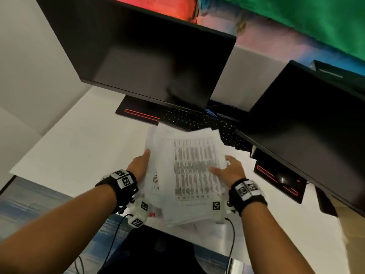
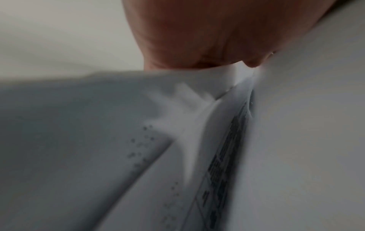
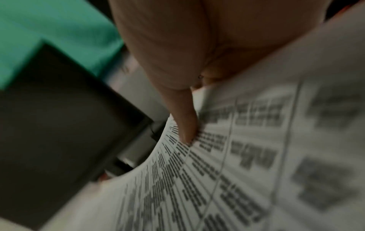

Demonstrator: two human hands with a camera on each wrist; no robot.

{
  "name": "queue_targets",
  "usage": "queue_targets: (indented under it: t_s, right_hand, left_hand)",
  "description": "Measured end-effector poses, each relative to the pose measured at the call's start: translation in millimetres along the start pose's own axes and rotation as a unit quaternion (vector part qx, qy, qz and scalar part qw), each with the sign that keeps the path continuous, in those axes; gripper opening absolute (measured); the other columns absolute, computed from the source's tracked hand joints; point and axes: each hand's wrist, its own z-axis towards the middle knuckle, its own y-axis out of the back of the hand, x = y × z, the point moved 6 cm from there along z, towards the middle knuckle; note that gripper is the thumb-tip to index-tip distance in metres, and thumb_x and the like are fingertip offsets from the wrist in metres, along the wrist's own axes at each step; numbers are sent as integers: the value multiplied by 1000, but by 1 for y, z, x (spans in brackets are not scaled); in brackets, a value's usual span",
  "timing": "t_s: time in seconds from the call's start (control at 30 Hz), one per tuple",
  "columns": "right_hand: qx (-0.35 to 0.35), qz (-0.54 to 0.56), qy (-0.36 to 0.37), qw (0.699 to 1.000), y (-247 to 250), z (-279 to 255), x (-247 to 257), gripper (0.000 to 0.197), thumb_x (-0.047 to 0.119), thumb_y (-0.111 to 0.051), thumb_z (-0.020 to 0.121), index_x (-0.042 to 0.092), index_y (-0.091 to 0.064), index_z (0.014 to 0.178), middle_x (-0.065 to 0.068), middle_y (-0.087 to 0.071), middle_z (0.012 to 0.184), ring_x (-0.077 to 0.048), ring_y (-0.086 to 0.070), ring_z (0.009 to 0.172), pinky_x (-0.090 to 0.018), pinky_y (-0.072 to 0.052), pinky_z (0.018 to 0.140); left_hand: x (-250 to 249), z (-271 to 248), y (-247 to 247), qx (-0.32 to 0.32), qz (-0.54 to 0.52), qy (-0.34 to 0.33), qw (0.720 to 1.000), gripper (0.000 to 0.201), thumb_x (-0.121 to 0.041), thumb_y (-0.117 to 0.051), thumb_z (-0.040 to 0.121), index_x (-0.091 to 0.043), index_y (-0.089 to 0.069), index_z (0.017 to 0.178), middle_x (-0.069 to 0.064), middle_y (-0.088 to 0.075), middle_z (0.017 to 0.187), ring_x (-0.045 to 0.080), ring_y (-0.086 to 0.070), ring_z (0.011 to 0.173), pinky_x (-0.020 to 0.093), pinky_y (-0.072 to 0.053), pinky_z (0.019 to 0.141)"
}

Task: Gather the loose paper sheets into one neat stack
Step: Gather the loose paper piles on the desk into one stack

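A loose bundle of printed paper sheets [image 1: 193, 167] is held up above the white desk [image 1: 79, 151], its edges uneven and fanned. My left hand [image 1: 139, 165] grips the bundle's left edge, thumb on top and fingers hidden underneath. My right hand [image 1: 230, 171] grips the right edge, its thumb lying on the top sheet. In the left wrist view, the palm [image 2: 197, 39] meets several offset sheets [image 2: 177, 140]. In the right wrist view, the thumb [image 3: 183, 118] presses on the printed table of the top sheet [image 3: 247, 156], which curves upward.
A large dark monitor [image 1: 150, 62] stands behind the papers, its base [image 1: 138, 113] marked with a red line. A black keyboard [image 1: 197, 119] lies just beyond the sheets. A second monitor [image 1: 308, 119] and a mouse [image 1: 284, 178] are at the right. The desk's front edge is near my wrists.
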Motion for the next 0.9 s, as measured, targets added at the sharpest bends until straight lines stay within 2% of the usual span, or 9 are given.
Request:
queue_targets:
  t_s: [0.13,0.23,0.33,0.43,0.53,0.63,0.73,0.83,0.9]
  right_hand:
    - [0,-76,-24,997,-36,11,-41,60,16,-67,91,15,-43,145,-9,-52,145,-28,-55,128,-32,-43,104]
    - [14,-86,0,996,-59,13,-54,49,21,-61,87,16,-55,136,-5,-63,133,-26,-62,118,-40,-49,104]
    - [22,-107,24,994,-72,2,-46,50,25,-53,96,11,-48,143,-4,-57,138,-25,-54,127,-40,-43,109]
    - [2,-126,19,992,-57,-1,-50,57,38,-51,99,10,-42,148,-3,-52,141,-24,-47,132,-36,-37,110]
    - [-128,-180,-105,970,-1,3,-78,81,54,-60,90,8,-32,151,-10,-31,157,-36,-34,139,-50,-35,109]
    - [-130,-191,-143,962,13,6,-97,98,62,-70,78,4,-32,148,-17,-38,150,-39,-40,133,-50,-40,106]
    - [-148,-133,-174,964,9,5,-98,112,53,-80,74,7,-17,154,-18,-32,150,-41,-37,135,-53,-40,105]
    - [-162,-133,-230,950,10,0,-97,118,55,-78,74,8,-8,156,-16,-25,153,-39,-26,139,-58,-34,108]
    - [-159,-119,-238,951,11,5,-100,116,54,-79,73,6,-11,154,-18,-32,151,-39,-32,137,-56,-35,108]
  left_hand:
    - [-2,3,-10,-19,-12,-18,1000,82,-65,-22,99,-4,-35,152,15,-37,158,32,-37,145,44,-25,120]
    - [6,9,-17,-18,-42,-8,999,80,-64,-35,97,-8,-28,155,10,-38,157,32,-38,143,46,-30,117]
    - [13,18,-21,0,-25,-27,999,71,-60,-56,88,-8,-47,135,10,-63,126,29,-63,105,41,-53,88]
    - [15,29,-20,-30,124,-79,989,48,-37,-68,82,-5,-55,116,9,-67,93,26,-66,81,27,-47,57]
    - [11,26,-16,-64,154,-103,981,36,-23,-70,86,-9,-53,114,6,-64,95,25,-63,84,27,-42,57]
    - [11,30,-14,-60,163,-111,978,35,-23,-71,86,-8,-55,112,9,-66,95,29,-65,84,27,-44,56]
    - [13,35,-14,-58,166,-111,978,39,-26,-72,85,-7,-56,115,11,-68,98,30,-67,86,32,-51,63]
    - [12,34,-15,-58,155,-110,980,43,-25,-72,86,-8,-53,122,11,-67,105,31,-66,90,37,-54,72]
    - [11,32,-15,-58,155,-110,980,45,-24,-72,88,-9,-51,125,11,-65,107,31,-65,92,37,-53,73]
